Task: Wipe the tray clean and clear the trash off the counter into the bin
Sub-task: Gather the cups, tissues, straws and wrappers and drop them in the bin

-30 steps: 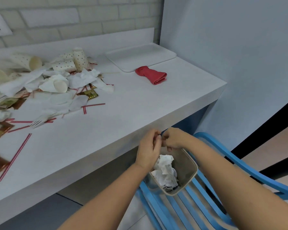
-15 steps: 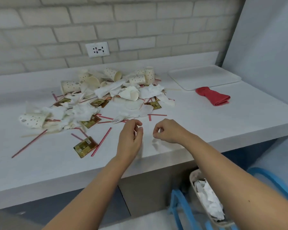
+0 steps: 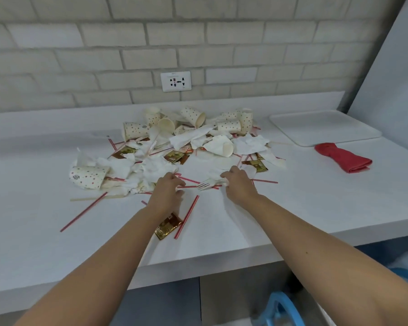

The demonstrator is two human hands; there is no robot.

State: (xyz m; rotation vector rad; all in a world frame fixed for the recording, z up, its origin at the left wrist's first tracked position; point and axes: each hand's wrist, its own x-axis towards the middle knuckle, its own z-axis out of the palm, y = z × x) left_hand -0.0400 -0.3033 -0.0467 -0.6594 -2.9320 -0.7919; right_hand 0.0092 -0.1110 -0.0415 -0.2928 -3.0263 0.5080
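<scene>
A heap of trash [image 3: 186, 147] covers the middle of the white counter [image 3: 292, 208]: dotted paper cups, crumpled napkins, gold sachets and red straws. My left hand [image 3: 167, 194] is at the heap's near edge, with thumb and fingers pinching a red straw [image 3: 191, 187]. My right hand [image 3: 239, 184] is just to its right, fingers curled over the handle end of a white plastic fork [image 3: 206, 184] and a bit of napkin. The white tray [image 3: 323, 128] lies at the back right. A folded red cloth [image 3: 344, 158] sits in front of it. The bin is out of view.
A gold sachet [image 3: 167, 227] and loose red straws [image 3: 186, 217] lie near the counter's front edge, under my left wrist. A wall socket [image 3: 176, 81] is set in the brick wall behind. Part of a blue chair [image 3: 280, 309] shows below the counter at right.
Both hands rose from the bin below the counter edge and moved forward across the counter to the heap's near edge. The view swung left and up, so the bin left the frame.
</scene>
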